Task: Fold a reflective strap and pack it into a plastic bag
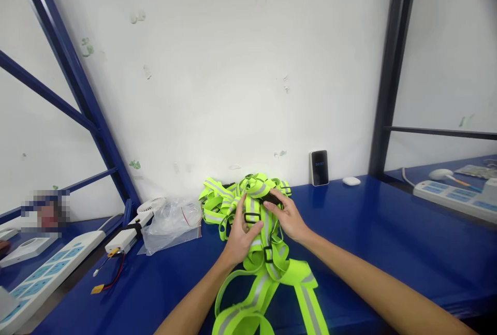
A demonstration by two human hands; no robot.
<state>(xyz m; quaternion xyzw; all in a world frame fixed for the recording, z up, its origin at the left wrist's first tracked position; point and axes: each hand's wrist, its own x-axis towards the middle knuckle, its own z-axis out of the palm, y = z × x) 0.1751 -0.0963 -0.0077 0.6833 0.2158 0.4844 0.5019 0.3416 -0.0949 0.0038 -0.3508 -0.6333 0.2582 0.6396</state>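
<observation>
A bundle of neon yellow-green reflective straps [256, 234] with grey stripes lies in front of me on the blue table. My left hand [236, 242] grips its left side, thumb and fingers around the webbing close to a black slider buckle [252, 218]. From the right, my right hand [289, 216] holds the upper part of the same straps, its fingers at a dark piece [272, 199] partly hidden by them. Another black buckle [268, 254] sits lower down. Loose strap ends [310, 304] trail toward me. More tangled straps [213, 203] rest behind, against the wall.
Left of the straps are a clear plastic bag [174, 223], a small white fan [150, 205] and a white device [123, 239] with wires. Power strips [58, 267] lie at both sides. A dark-screened clock device [320, 168] and a white oval object [351, 181] stand by the wall.
</observation>
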